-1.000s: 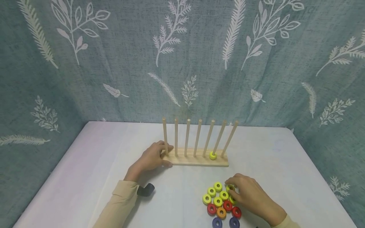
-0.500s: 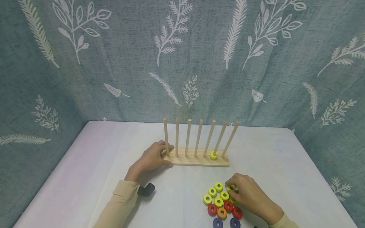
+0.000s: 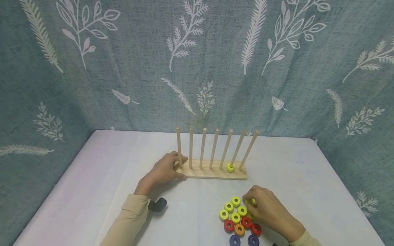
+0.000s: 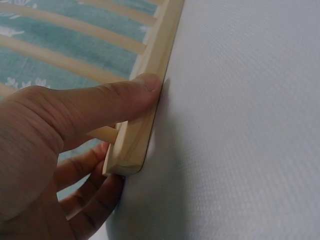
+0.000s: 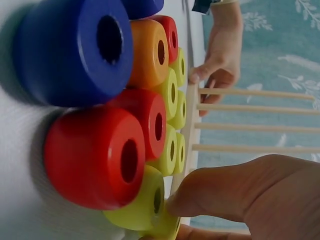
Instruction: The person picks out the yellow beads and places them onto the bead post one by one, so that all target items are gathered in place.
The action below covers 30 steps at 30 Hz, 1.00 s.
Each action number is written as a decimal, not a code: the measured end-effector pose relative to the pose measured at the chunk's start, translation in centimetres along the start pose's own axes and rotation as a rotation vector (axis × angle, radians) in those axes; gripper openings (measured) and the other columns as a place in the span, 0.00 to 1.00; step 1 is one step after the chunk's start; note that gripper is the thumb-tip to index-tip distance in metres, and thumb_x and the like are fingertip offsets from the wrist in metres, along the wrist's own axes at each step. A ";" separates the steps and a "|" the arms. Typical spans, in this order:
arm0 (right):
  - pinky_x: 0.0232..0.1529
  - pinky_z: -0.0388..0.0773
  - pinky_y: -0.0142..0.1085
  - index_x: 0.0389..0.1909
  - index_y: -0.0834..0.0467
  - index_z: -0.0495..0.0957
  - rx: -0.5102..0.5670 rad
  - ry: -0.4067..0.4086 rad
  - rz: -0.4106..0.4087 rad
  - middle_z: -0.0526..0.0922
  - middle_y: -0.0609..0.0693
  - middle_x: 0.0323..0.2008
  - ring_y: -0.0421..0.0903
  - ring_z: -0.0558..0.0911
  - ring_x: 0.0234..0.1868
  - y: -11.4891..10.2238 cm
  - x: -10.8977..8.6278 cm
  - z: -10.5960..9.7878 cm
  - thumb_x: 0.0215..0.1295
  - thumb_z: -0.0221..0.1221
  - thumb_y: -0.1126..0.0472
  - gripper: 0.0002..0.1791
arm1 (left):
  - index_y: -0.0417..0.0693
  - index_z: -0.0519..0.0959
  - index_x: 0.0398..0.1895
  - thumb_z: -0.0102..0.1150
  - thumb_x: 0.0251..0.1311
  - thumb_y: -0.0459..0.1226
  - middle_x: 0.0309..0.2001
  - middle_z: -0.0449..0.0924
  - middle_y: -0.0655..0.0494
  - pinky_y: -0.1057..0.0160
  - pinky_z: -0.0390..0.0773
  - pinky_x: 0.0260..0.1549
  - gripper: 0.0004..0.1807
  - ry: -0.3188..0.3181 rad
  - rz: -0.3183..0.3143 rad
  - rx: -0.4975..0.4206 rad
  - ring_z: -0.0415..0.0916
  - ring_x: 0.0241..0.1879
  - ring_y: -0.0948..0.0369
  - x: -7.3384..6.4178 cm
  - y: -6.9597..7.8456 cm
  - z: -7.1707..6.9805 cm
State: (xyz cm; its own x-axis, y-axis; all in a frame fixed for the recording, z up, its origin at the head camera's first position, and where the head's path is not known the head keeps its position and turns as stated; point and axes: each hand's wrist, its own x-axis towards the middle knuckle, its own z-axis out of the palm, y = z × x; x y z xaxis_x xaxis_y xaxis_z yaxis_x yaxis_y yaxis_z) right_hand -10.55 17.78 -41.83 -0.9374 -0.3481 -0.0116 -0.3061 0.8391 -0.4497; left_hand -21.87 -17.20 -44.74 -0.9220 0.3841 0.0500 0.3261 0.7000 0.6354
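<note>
A wooden peg rack (image 3: 212, 174) stands on the table, its row of upright pegs along the base. My left hand (image 3: 163, 169) grips the rack's left end, the thumb along the front edge of the base (image 4: 142, 110) and the fingers behind it. One yellow bead (image 3: 230, 168) sits low on the second peg from the right. My right hand (image 3: 269, 208) pinches another yellow bead (image 5: 167, 227) between thumb and fingers, largely hidden by the hand. Beside it lie several yellow beads (image 3: 235, 218), along with red beads (image 3: 246, 222) and an orange bead (image 3: 239, 230).
Blue beads (image 3: 235, 240) lie nearest the front, partly cut off in the head view. A patterned curtain (image 3: 138, 68) hangs behind the white table (image 3: 123, 147). A dark strap piece (image 3: 157, 205) sticks out from the left wrist.
The yellow bead pinched by my right hand has tilted and shifted slightly upward in the head view, with the fingers closing over it. My left hand stays on the rack.
</note>
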 end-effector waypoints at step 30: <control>0.34 0.80 0.39 0.36 0.59 0.88 -0.171 0.168 -0.090 0.85 0.46 0.35 0.42 0.83 0.34 -0.9 -0.5 -4.3 0.49 0.72 0.72 0.12 | 0.48 0.82 0.59 0.82 0.42 0.41 0.56 0.78 0.53 0.49 0.75 0.50 0.35 0.004 0.030 0.003 0.74 0.56 0.51 0.2 -0.4 0.1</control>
State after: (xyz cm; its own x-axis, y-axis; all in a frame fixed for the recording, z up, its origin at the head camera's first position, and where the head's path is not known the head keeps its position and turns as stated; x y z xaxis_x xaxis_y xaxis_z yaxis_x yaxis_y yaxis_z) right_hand -10.54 18.99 -37.59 -0.9151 -0.3624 0.1768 -0.4000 0.8711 -0.2848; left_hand -22.21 -17.36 -45.04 -0.9127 0.4023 0.0717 0.3539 0.6904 0.6309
